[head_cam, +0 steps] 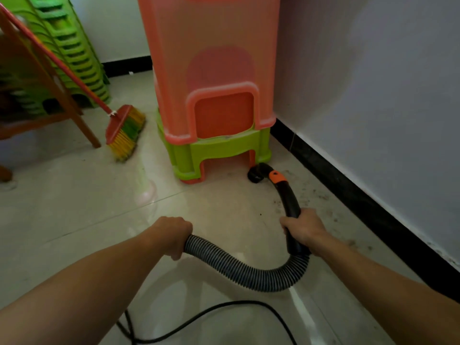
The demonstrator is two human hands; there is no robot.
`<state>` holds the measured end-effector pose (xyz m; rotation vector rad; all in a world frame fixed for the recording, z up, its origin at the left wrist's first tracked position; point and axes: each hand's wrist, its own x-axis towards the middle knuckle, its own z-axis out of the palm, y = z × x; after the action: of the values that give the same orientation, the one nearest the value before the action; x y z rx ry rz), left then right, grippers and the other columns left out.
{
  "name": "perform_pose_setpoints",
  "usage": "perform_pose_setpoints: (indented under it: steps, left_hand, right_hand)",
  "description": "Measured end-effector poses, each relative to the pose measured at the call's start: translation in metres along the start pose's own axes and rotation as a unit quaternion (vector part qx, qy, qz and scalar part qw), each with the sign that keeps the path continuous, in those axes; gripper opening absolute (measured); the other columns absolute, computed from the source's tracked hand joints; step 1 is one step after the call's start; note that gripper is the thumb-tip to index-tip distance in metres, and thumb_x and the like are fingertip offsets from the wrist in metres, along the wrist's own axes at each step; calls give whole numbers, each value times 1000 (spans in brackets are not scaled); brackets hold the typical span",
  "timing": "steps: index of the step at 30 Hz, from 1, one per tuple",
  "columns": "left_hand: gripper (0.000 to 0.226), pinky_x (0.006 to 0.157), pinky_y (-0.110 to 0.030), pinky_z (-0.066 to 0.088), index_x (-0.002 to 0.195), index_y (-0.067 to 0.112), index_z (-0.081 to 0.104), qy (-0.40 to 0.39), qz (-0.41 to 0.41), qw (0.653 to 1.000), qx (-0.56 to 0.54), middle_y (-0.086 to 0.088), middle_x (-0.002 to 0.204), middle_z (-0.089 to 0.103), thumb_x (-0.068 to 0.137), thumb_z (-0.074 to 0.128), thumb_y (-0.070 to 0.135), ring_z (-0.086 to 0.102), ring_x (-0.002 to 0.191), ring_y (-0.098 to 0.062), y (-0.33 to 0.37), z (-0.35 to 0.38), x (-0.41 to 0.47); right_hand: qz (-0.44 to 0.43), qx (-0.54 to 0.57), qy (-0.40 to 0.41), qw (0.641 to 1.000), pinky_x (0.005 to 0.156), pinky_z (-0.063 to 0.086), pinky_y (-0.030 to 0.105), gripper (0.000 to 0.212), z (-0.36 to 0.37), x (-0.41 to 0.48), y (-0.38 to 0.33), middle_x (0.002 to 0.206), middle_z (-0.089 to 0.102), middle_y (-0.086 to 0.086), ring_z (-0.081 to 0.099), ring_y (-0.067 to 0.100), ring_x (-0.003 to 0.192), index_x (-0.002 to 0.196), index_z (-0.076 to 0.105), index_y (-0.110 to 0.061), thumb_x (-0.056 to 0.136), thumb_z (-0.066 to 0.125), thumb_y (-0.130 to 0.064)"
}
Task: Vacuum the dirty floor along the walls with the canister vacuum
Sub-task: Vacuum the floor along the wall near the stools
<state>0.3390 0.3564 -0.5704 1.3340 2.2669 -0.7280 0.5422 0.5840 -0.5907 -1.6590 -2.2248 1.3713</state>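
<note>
Right hand [305, 230] grips the curved black plastic wand [290, 197]; left hand [174, 235] grips the ribbed grey hose [236, 267]; round black nozzle [256, 174] touches the stacked stools [211, 150] near the black baseboard [348, 192].

The black curved wand [290, 197], fitted with an orange collar [276, 176], ends in a round black nozzle [255, 174] set on the tiled floor [224, 207] just beside a green stool leg [263, 150]. A grey ribbed hose [249, 272] sags in a U from the wand's rear end toward the left. Dark dirt specks [321, 195] lie along the black baseboard [348, 188], right of the wand.

No text, label or number is legible anywhere.
</note>
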Motion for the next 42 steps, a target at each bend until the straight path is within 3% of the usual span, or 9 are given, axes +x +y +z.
perform_pose_setpoints:
  steps: [4, 8, 17, 24, 28, 34, 42]
  left_hand:
    - [45, 69, -28, 47, 107, 22, 59, -10, -13, 1000, 2, 0, 98, 64, 68, 80, 28, 63, 87, -17, -8, 7, -13]
    - [43, 69, -28, 47, 106, 21, 60, -20, -29, 999, -1, 3, 88, 58, 69, 81, 28, 57, 79, -16, -13, 9, -22]
    - [36, 64, -28, 44, 98, 22, 57, -26, -41, 999, -13, 4, 85, 57, 69, 79, 27, 56, 76, -15, -20, 13, -32]
    - [40, 64, -29, 45, 101, 21, 60, -38, -36, 998, -22, 3, 85, 58, 69, 81, 31, 57, 78, -16, -21, 9, -27]
    - [44, 63, -31, 44, 103, 21, 61, -9, 3, 999, -40, 4, 81, 55, 66, 82, 32, 56, 77, -17, 1, -8, -9]
    - [45, 64, -30, 43, 103, 24, 58, 40, 67, 995, -57, 4, 82, 54, 65, 81, 31, 55, 78, -17, 44, -25, 10]
    - [44, 64, -29, 41, 106, 26, 56, 60, 51, 994, -81, 7, 81, 49, 68, 77, 32, 53, 79, -16, 37, -19, 17]
  right_hand:
    - [-10, -45, 0, 999, 61, 53, 33, 34, 9, 2, -12, 86, 66, 9, 65, 25, 74, 101, 60, -11, 77, 72, -33]
    - [-18, -51, 2, 999, 55, 48, 29, 36, 14, 0, -13, 83, 67, 9, 65, 23, 71, 99, 62, -10, 74, 72, -34]
    - [-42, 0, -58, 997, 79, 58, 44, 40, 21, 19, -50, 98, 69, 16, 67, 33, 87, 113, 59, -5, 79, 71, -23]
    - [-48, -26, -124, 991, 76, 61, 48, 25, 14, -4, -43, 81, 73, 18, 72, 35, 77, 93, 64, -3, 72, 71, -15]
    - [-27, -95, -64, 993, 75, 61, 47, 27, -18, -9, -18, 82, 72, 16, 71, 32, 76, 92, 64, -6, 72, 71, -22]
    - [-11, -187, 2, 982, 52, 47, 28, 35, -69, 12, -13, 84, 65, 11, 66, 24, 68, 103, 57, -9, 82, 71, -33]
    - [5, -182, 60, 981, 47, 40, 29, 36, -79, 49, -24, 75, 57, 10, 55, 24, 58, 98, 54, -6, 85, 69, -37]
